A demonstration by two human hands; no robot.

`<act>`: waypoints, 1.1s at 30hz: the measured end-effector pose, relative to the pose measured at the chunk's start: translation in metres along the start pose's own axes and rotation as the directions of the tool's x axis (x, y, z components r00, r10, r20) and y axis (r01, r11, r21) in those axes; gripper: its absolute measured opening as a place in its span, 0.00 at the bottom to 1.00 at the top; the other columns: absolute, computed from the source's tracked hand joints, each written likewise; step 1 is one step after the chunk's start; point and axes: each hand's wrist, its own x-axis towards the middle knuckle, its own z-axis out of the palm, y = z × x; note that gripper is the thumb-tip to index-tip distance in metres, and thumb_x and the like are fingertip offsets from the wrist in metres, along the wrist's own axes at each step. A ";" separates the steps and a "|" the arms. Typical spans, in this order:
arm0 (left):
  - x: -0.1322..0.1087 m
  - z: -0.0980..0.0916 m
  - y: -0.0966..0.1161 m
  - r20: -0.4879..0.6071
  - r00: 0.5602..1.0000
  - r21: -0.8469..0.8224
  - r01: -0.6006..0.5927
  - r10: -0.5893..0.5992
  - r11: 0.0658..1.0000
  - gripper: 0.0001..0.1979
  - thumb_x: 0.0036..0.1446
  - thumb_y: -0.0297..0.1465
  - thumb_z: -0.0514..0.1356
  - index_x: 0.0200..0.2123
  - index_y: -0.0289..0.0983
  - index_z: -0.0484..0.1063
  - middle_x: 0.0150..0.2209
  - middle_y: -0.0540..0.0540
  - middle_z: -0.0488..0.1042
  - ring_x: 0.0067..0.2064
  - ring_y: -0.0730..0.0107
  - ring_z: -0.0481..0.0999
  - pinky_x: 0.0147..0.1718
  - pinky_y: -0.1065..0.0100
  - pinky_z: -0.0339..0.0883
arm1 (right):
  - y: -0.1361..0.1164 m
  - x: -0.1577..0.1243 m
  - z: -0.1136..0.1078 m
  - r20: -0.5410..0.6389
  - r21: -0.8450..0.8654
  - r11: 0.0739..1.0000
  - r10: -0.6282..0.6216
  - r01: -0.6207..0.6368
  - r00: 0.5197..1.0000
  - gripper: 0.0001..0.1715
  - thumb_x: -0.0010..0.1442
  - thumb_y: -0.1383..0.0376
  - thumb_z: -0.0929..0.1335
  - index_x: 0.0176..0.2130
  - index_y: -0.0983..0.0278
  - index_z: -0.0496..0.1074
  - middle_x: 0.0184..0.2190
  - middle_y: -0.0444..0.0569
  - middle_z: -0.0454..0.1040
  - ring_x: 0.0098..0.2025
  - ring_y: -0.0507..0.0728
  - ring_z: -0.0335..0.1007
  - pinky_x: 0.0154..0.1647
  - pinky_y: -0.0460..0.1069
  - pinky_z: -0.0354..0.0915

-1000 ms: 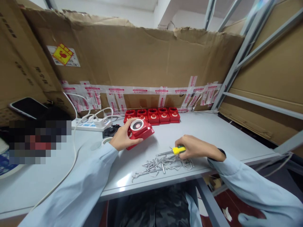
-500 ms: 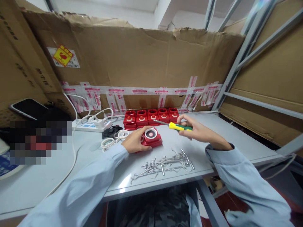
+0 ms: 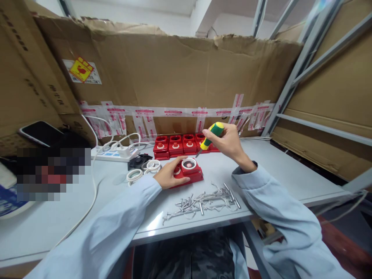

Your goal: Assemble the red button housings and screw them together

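A red box-shaped device (image 3: 190,172) with a white ring on top lies flat on the grey table (image 3: 276,174). My left hand (image 3: 168,176) is closed on its left side and steadies it. My right hand (image 3: 225,141) grips a screwdriver (image 3: 209,138) with a yellow and green handle, held steeply with the tip pointing down at the device's top right. A heap of metal screws and pins (image 3: 200,201) lies just in front of the device, near the table's front edge.
A row of several similar red devices (image 3: 180,145) stands against the cardboard wall (image 3: 174,77) at the back. White rings (image 3: 141,170) and a black part (image 3: 138,160) lie left of the device. A power strip (image 3: 114,154) with white cables, a phone (image 3: 40,132); metal shelf struts (image 3: 290,73) at right.
My left hand set the red device flat on the table and slid it a little right. My right hand lifted the screwdriver from beside the screw heap and tilted it upright over the device.
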 end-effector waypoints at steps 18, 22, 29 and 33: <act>-0.001 0.003 -0.004 0.003 1.000 -0.005 0.008 -0.008 1.000 0.36 0.47 0.42 0.62 0.57 0.40 0.54 0.51 0.42 0.70 0.48 0.57 0.72 0.48 0.59 0.65 | 0.018 -0.019 0.021 -0.027 -0.052 0.996 0.071 -0.072 0.997 0.19 0.49 0.60 0.67 0.16 0.65 0.57 0.14 0.39 0.55 0.19 0.45 0.49 0.19 0.43 0.50; -0.001 0.002 -0.002 0.010 1.000 0.005 -0.001 0.001 1.000 0.35 0.48 0.42 0.62 0.57 0.39 0.54 0.53 0.42 0.69 0.50 0.57 0.71 0.49 0.60 0.65 | 0.019 -0.018 0.021 -0.040 -0.065 0.994 0.086 -0.089 0.995 0.19 0.49 0.58 0.67 0.16 0.64 0.57 0.15 0.39 0.56 0.19 0.46 0.50 0.20 0.43 0.51; 0.000 0.002 0.000 0.021 1.000 0.017 0.000 0.000 1.000 0.34 0.49 0.42 0.62 0.56 0.38 0.54 0.53 0.40 0.68 0.52 0.56 0.70 0.51 0.59 0.64 | 0.012 -0.023 0.027 -0.126 -0.226 0.973 0.023 -0.052 0.992 0.20 0.51 0.57 0.66 0.17 0.64 0.57 0.14 0.39 0.56 0.19 0.46 0.50 0.22 0.45 0.51; 0.000 0.002 -0.001 0.017 1.000 0.013 -0.011 0.011 1.000 0.34 0.49 0.42 0.61 0.56 0.38 0.54 0.53 0.40 0.68 0.52 0.56 0.70 0.51 0.58 0.64 | 0.007 -0.027 0.034 -0.179 -0.257 0.965 -0.100 0.051 0.979 0.12 0.52 0.58 0.66 0.27 0.64 0.64 0.20 0.41 0.64 0.22 0.49 0.56 0.25 0.45 0.55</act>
